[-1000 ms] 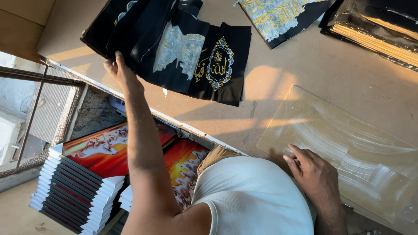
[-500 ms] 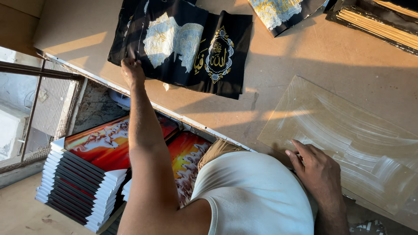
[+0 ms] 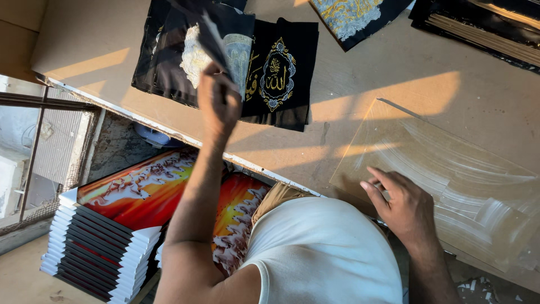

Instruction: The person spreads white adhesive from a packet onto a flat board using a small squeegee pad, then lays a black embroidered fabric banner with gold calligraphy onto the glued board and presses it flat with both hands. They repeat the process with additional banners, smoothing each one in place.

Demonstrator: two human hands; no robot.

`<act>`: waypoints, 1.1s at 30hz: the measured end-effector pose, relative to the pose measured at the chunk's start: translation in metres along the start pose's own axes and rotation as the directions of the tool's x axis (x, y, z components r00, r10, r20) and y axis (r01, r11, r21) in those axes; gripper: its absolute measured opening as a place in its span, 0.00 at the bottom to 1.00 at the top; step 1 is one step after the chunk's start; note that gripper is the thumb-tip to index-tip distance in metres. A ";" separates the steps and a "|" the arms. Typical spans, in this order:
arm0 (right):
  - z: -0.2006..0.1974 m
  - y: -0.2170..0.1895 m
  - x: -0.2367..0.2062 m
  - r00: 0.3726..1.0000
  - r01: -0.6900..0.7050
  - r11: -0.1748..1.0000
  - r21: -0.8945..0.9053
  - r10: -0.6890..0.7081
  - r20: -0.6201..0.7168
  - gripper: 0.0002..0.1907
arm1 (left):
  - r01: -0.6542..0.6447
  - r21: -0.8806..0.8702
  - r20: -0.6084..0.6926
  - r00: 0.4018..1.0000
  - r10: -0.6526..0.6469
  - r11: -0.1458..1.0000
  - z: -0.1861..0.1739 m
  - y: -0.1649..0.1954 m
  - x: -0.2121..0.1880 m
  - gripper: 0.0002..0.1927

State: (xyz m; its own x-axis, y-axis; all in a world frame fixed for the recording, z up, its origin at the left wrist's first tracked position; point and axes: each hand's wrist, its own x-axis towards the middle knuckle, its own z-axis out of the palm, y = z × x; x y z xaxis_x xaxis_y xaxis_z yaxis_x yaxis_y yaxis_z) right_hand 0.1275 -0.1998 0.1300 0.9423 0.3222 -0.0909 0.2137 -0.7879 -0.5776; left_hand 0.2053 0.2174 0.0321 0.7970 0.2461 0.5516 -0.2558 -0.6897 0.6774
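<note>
My left hand [image 3: 219,101] grips the corner of a black embroidered cloth [image 3: 216,36] and lifts it off a pile of similar black cloths with gold and silver stitching [image 3: 275,73] at the far side of the wooden table [image 3: 405,73]. My right hand [image 3: 402,205] rests flat, fingers spread, on the near left edge of a smeared glass pane [image 3: 455,169] lying on the table at the right. My white shirt fills the bottom centre.
Another embroidered cloth [image 3: 351,14] and a stack of dark frames [image 3: 478,25] lie along the far edge. Below the table at left stand stacks of red-orange printed canvases [image 3: 112,225]. A metal window grille [image 3: 39,152] is at far left.
My left hand moved right along the cloth pile and now lifts a top cloth by its corner. My right hand stayed on the glass pane.
</note>
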 end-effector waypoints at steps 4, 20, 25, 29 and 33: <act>0.017 0.001 0.049 0.994 0.109 0.795 0.597 -0.086 -0.067 0.41 | -0.190 -0.149 0.349 0.908 0.231 0.970 0.046 0.119 -0.042 0.16; 0.099 0.027 0.107 0.984 -0.097 0.415 0.904 0.178 0.023 0.07 | -0.011 0.513 0.202 0.973 -0.108 0.859 0.077 0.037 -0.066 0.31; 0.050 0.012 0.084 0.958 0.150 0.418 0.896 0.164 -0.237 0.08 | 0.092 0.542 0.183 0.957 -0.224 0.836 0.054 -0.039 -0.056 0.14; 0.011 0.003 0.062 0.885 0.230 0.719 0.656 0.126 -0.448 0.03 | 0.007 0.579 -0.175 0.978 0.116 0.815 -0.024 -0.078 -0.017 0.17; -0.042 -0.008 0.031 0.869 0.179 0.926 0.332 0.009 -0.495 0.05 | 0.457 0.631 -0.382 0.886 -0.261 0.627 -0.075 -0.068 0.022 0.35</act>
State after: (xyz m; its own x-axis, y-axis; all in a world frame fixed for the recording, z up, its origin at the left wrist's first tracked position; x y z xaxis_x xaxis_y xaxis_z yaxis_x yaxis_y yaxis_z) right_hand 0.1658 -0.2057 0.1659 0.9483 0.0132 0.3172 0.2813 -0.4980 -0.8203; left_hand 0.1994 0.3206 0.0351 0.5641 0.6585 0.4982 0.5489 -0.7497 0.3695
